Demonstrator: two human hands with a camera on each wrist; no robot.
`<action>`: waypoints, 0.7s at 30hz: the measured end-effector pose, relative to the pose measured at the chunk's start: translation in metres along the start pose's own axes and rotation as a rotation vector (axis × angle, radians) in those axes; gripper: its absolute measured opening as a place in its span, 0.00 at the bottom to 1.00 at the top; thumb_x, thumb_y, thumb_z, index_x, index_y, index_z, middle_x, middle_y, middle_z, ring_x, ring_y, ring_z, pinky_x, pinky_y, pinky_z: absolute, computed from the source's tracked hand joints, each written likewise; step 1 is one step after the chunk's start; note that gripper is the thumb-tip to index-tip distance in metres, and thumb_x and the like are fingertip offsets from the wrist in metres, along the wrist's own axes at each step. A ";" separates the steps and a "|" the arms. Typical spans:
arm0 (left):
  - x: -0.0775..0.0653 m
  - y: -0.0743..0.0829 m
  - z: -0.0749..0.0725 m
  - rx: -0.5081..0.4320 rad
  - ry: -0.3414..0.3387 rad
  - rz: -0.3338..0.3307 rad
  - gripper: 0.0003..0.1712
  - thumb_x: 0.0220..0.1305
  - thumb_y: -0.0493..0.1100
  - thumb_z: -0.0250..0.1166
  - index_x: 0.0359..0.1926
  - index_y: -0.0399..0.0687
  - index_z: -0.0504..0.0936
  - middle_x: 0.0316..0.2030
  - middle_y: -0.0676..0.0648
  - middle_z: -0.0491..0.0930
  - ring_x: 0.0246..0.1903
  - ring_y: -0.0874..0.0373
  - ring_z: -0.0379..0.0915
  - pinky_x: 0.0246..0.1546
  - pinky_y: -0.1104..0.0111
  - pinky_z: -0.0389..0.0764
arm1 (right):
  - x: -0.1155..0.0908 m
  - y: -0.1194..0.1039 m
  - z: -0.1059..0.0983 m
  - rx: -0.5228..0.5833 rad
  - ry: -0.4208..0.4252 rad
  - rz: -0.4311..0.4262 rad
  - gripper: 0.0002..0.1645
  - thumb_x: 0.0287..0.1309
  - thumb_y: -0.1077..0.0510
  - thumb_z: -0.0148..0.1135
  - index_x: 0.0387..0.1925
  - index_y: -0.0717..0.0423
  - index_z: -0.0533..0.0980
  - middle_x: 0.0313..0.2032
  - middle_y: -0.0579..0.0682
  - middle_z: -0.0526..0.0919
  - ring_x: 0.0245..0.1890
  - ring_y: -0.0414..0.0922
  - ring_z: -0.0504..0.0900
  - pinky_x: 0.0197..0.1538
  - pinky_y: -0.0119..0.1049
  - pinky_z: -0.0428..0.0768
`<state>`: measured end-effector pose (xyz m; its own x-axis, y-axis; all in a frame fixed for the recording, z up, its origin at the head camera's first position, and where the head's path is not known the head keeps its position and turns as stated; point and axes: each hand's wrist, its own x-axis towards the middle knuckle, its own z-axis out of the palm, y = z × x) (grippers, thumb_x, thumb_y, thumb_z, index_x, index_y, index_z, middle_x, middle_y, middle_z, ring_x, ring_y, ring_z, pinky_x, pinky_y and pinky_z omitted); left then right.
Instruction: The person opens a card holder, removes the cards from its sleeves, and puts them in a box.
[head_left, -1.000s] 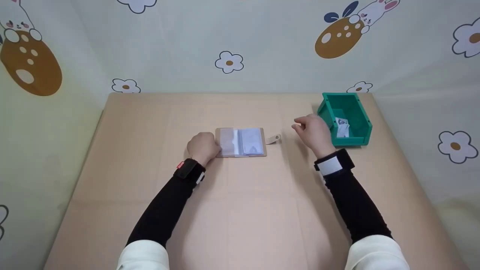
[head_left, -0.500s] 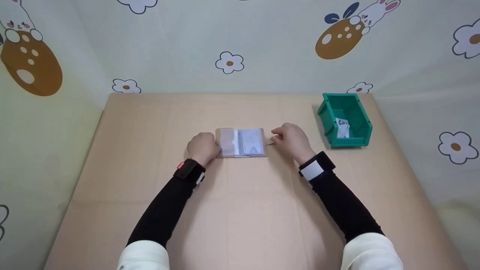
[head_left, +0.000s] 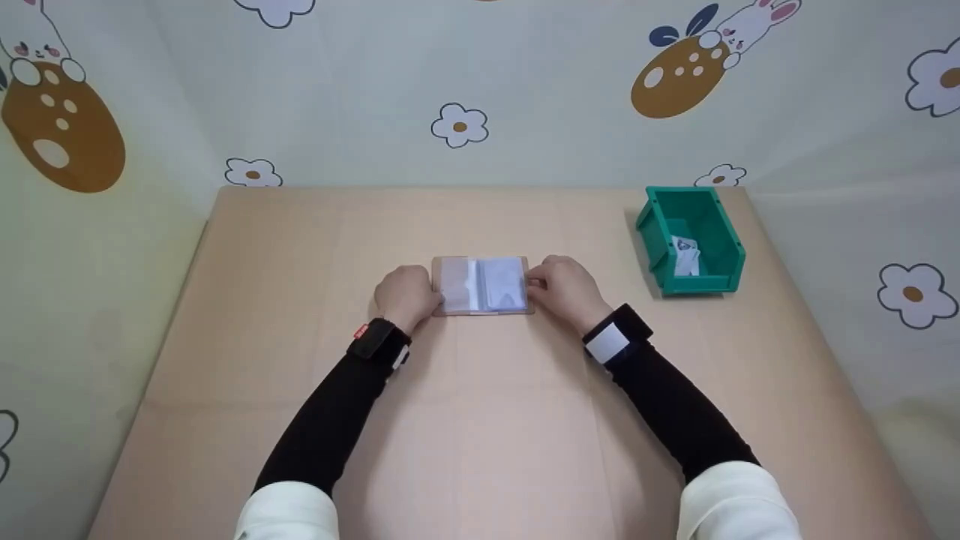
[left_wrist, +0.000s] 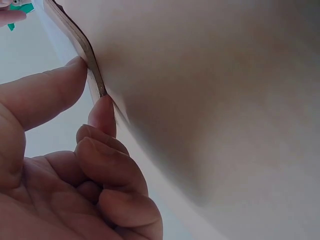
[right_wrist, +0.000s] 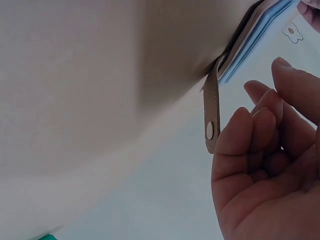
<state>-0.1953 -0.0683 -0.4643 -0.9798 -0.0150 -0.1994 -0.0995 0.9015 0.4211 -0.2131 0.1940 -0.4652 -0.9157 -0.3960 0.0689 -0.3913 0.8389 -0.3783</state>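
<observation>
A small card holder (head_left: 502, 283) lies spread open on the table, with a tan cover and clear plastic sleeves inside. My left hand (head_left: 405, 294) pinches its left edge between thumb and index finger; the left wrist view shows the cover edge (left_wrist: 89, 55) between them. At the opposite edge is my right hand (head_left: 568, 289), fingertips right at the cover in the head view. In the right wrist view its fingers are loosely bent, thumb apart from them, beside a tan strap (right_wrist: 211, 112) with a metal snap that sticks out from the cover.
A green plastic bin (head_left: 701, 285) stands at the back right of the table, with a small white printed packet (head_left: 685, 259) in it. Behind the tan tabletop (head_left: 480, 420) hangs a pale curtain (head_left: 360, 90) printed with flowers and rabbits.
My right hand has moved left from beside the green bin, past the strap, to the right edge of the card holder. The left hand and the card holder have stayed put.
</observation>
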 end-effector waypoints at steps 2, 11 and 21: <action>0.000 0.000 0.001 0.003 0.001 -0.002 0.15 0.57 0.42 0.67 0.18 0.46 0.73 0.23 0.48 0.75 0.25 0.54 0.69 0.26 0.60 0.72 | 0.000 -0.001 0.002 -0.004 -0.003 -0.001 0.11 0.55 0.60 0.71 0.41 0.57 0.87 0.26 0.49 0.75 0.30 0.47 0.73 0.38 0.41 0.72; 0.000 0.001 0.002 0.018 0.024 0.004 0.14 0.56 0.42 0.67 0.19 0.45 0.74 0.24 0.47 0.76 0.25 0.53 0.69 0.27 0.58 0.75 | 0.000 -0.003 0.009 -0.027 -0.001 -0.053 0.09 0.55 0.61 0.70 0.40 0.59 0.86 0.28 0.51 0.78 0.31 0.48 0.74 0.40 0.43 0.74; -0.002 0.002 0.002 0.020 0.031 0.008 0.12 0.56 0.42 0.68 0.21 0.44 0.77 0.26 0.45 0.79 0.26 0.52 0.72 0.29 0.56 0.76 | -0.001 -0.005 0.012 -0.089 0.024 -0.107 0.07 0.55 0.62 0.69 0.37 0.59 0.86 0.28 0.52 0.80 0.31 0.50 0.76 0.39 0.44 0.75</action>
<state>-0.1934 -0.0657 -0.4651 -0.9855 -0.0213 -0.1683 -0.0888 0.9101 0.4048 -0.2087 0.1854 -0.4744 -0.8696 -0.4773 0.1266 -0.4928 0.8224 -0.2842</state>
